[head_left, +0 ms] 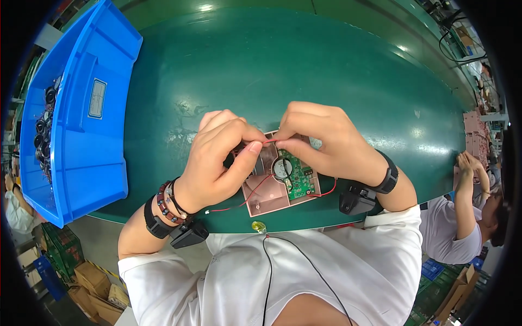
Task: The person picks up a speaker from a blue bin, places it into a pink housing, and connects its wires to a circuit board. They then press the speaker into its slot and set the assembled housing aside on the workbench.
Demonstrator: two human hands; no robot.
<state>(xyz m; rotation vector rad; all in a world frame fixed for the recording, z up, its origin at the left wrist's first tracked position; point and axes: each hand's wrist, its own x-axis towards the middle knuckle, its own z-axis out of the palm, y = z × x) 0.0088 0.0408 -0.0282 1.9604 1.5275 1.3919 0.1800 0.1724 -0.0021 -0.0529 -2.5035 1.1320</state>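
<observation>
A pink plastic housing (265, 196) lies on the green table in front of me, with a green circuit board (302, 187) and a round silver-white part (282, 169) inside it. Above its far edge, both hands pinch a thin red wire (270, 141) between thumb and fingers. My left hand (220, 155) closes on the wire's left part, and my right hand (321, 136) grips it just to the right. Another red lead (237, 206) trails out over the housing's near left side, ending in a small white tip. My left hand partly hides dark parts at the housing's left.
A large blue bin (103, 146) at the left holds several round black parts with wires (46, 130). Pink housings (474, 133) are stacked at the far right, where another person (457, 223) works. Black wrist-worn devices sit on both my wrists near the table's front edge.
</observation>
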